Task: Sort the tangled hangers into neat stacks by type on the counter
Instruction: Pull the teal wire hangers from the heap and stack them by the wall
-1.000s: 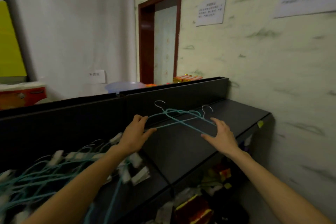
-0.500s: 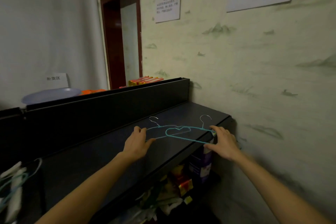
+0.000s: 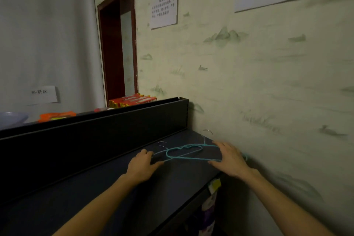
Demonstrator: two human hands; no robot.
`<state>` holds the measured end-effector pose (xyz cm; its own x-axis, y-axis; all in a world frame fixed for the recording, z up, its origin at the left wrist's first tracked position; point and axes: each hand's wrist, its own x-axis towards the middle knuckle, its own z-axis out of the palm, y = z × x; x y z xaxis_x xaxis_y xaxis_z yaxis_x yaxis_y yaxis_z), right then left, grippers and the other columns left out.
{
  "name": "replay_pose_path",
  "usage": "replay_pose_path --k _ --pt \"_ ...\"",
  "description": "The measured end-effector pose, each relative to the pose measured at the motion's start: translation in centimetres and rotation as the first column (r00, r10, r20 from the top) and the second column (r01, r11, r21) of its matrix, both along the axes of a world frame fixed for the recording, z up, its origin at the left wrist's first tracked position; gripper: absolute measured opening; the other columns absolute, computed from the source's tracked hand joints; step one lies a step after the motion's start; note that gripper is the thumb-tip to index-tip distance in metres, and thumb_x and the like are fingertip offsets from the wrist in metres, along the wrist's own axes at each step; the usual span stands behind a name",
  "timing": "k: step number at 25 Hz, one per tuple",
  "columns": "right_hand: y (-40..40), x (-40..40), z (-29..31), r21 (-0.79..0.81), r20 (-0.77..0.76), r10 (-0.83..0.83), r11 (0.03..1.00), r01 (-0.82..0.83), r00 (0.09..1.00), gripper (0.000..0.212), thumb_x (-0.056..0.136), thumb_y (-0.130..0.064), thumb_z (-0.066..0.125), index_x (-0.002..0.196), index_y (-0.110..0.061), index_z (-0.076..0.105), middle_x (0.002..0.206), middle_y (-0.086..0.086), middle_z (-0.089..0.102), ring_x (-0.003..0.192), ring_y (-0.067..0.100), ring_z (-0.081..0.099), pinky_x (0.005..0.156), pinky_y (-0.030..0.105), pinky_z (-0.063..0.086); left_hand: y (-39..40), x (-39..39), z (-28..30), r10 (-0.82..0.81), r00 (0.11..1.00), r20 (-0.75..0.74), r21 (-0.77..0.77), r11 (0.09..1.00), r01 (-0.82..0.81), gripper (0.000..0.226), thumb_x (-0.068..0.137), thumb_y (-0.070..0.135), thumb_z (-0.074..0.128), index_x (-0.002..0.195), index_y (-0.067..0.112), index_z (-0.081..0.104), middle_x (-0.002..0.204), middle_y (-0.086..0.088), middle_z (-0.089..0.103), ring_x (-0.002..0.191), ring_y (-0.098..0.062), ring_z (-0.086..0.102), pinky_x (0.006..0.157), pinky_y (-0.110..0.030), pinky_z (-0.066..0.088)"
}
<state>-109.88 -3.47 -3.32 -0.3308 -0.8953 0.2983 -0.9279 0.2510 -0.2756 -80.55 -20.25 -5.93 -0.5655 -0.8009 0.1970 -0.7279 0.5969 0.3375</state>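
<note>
Both hands have carried the teal hangers farther toward the counter's far right end, close to the wall, since the earlier frames, and the tangled pile once visible at lower left is out of view. Left hand: palm down, fingers curled over the left tips of the hangers, thumb extended along the counter beneath them. Right hand: palm down, fingers spread and laid over the right tips, thumb pointing inward under the wire; whether it pinches the wire cannot be told. Between the hands the thin teal wire hangers overlap, lying low over or on the dark counter top, their metal hooks pointing toward the raised black back panel; one hook rises near the wall. Contact with the counter surface cannot be confirmed. Beyond the panel: orange and red packets, a pale bowl at far left. On the patterned wall hang two paper notices; a dark red door frame stands left of them. Below the counter edge, a yellow tag and packaged goods.
</note>
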Motion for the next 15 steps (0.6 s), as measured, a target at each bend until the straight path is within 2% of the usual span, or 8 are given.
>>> replay_pose_path --k 2,5,8,11,13,15 --pt "-2.0 -2.8 0.9 0.009 -0.035 0.028 1.000 -0.028 0.999 0.084 0.078 -0.061 0.069 0.149 -0.030 0.035 0.145 -0.005 0.047 0.131 0.017 0.045 0.111 0.039 0.035 -1.5 -2.4 0.1 -0.013 0.999 0.035 -0.022 1.000 0.014 0.059 0.089 0.069 0.054 0.128 0.024 0.056 0.113 0.004 0.050 0.099 -0.011 0.052 0.085 -0.030 0.050" --pt "-4.0 -6.2 1.1 0.033 -0.008 0.082 0.996 -0.081 0.997 0.084 0.078 -0.059 0.071 0.149 -0.030 0.036 0.146 -0.007 0.046 0.133 0.015 0.044 0.113 0.040 0.034 -3.0 -5.7 -0.3 -0.012 0.998 0.058 -0.046 0.999 0.015 0.068 0.084 0.075 0.054 0.132 0.026 0.056 0.117 0.006 0.054 0.104 -0.010 0.052 0.088 -0.028 0.048" --pt "-6.3 -8.6 1.0 0.039 0.003 0.131 0.991 -0.131 0.991 0.084 0.077 -0.057 0.072 0.149 -0.030 0.038 0.147 -0.007 0.046 0.133 0.015 0.045 0.114 0.040 0.034 -3.4 -7.4 -0.6 -0.007 0.998 0.069 -0.084 0.996 0.013 0.086 0.071 0.092 0.046 0.129 0.030 0.057 0.118 0.011 0.053 0.105 -0.007 0.052 0.089 -0.028 0.048" --pt "-9.1 -10.1 0.6 0.077 0.046 0.240 0.967 -0.243 0.970 0.085 0.073 -0.060 0.071 0.147 -0.030 0.040 0.144 -0.007 0.049 0.129 0.014 0.049 0.111 0.038 0.038 -3.2 -8.3 -0.6 0.034 0.999 -0.035 -0.081 0.996 -0.037 0.099 0.060 0.101 0.045 0.133 0.034 0.052 0.124 0.015 0.053 0.109 -0.004 0.053 0.092 -0.028 0.049" --pt "-11.0 -9.6 0.6 0.076 0.081 0.308 0.946 -0.314 0.948 0.087 0.069 -0.063 0.071 0.146 -0.032 0.042 0.142 -0.007 0.052 0.126 0.013 0.051 0.109 0.038 0.041 -2.8 -8.0 -0.5 0.027 0.997 -0.079 -0.027 0.999 -0.029 0.100 0.062 0.099 0.047 0.137 0.034 0.049 0.128 0.018 0.051 0.111 -0.001 0.052 0.093 -0.026 0.049" --pt "-14.0 -9.7 0.5 0.111 0.104 0.419 0.896 -0.430 0.902 0.086 0.071 -0.059 0.075 0.146 -0.032 0.043 0.140 -0.008 0.052 0.125 0.013 0.051 0.108 0.035 0.042 -2.5 -8.8 -0.1 0.096 0.993 -0.076 0.007 0.995 -0.096 0.097 0.066 0.097 0.045 0.140 0.035 0.048 0.131 0.019 0.049 0.114 0.001 0.050 0.095 -0.024 0.047"
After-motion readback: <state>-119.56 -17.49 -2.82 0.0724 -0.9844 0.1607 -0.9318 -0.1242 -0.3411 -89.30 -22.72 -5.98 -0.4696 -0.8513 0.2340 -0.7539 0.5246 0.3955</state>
